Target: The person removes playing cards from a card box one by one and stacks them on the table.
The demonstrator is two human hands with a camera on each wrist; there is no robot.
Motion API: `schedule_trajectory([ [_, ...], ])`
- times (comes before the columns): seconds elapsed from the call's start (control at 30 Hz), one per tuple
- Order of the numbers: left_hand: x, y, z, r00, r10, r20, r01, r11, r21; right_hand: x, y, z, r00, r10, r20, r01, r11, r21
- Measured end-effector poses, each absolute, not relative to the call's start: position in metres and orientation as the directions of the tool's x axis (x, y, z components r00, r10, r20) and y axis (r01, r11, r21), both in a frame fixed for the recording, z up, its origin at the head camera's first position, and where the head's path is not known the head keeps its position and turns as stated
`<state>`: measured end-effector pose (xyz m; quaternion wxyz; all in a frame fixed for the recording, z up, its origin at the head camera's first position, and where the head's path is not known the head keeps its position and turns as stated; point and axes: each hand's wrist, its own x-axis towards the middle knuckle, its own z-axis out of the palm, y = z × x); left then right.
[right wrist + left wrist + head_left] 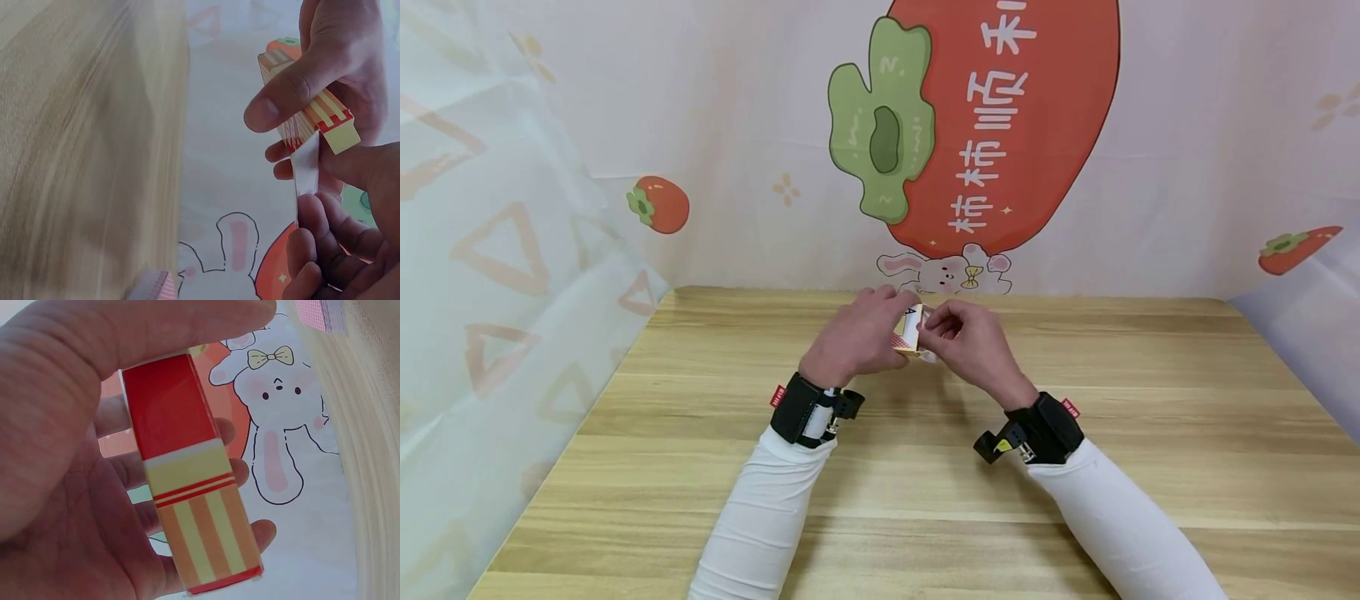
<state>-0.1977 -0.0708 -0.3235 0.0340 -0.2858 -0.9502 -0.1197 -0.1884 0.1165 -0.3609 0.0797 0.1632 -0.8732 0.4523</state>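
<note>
My left hand [857,337] curls round a small card box [187,481], thumb over its red top, fingers behind its striped side, holding it above the far middle of the wooden table [700,467]. Just to its right, my right hand [973,342] pinches a card [306,169] between thumb and fingertips, the card's end at the box's mouth. The two hands touch around the box. Behind them hangs the bunny backdrop [943,271].
</note>
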Motion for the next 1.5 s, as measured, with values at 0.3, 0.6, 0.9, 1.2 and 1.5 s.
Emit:
schedule_trajectory([
  [0.3,-0.196,-0.069,-0.324,-0.834,0.536,0.13,0.552,0.809,0.201,-0.187,0.114,-0.362,-0.957,-0.164,0.241,-0.291,0.524,-0.801],
  [0.6,-0.195,-0.068,-0.324,-0.841,0.525,0.133,0.541,0.819,0.188,-0.186,0.113,-0.362,-0.97,-0.121,0.21,-0.243,0.5,-0.831],
  [0.9,-0.195,-0.065,-0.325,-0.842,0.523,0.133,0.54,0.822,0.182,-0.185,0.111,-0.363,-0.981,-0.074,0.177,-0.191,0.491,-0.85],
  [1.2,-0.195,-0.064,-0.327,-0.852,0.508,0.123,0.523,0.833,0.179,-0.184,0.109,-0.362,-0.99,-0.061,0.127,-0.141,0.477,-0.867],
  [1.5,-0.193,-0.06,-0.328,-0.856,0.501,0.126,0.517,0.84,0.166,-0.184,0.11,-0.366,-0.993,-0.059,0.106,-0.121,0.488,-0.865],
])
